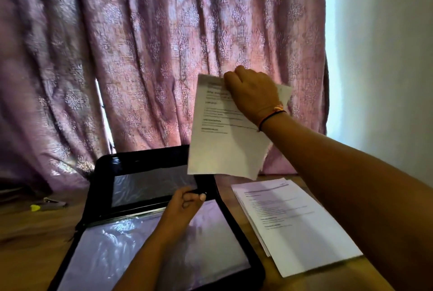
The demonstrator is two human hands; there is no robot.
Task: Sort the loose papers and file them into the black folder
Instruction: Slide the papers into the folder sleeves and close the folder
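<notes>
The black folder lies open on the wooden table, its far half tilted up and its clear plastic sleeves shining. My left hand pinches the top edge of a sleeve near the folder's spine. My right hand grips a printed sheet of paper by its top edge and holds it upright in the air above the folder's far right corner. A stack of loose printed papers lies on the table to the right of the folder.
A purple patterned curtain hangs right behind the table. A white wall stands at the right. A small yellow object and a dark item lie at the far left of the wooden table.
</notes>
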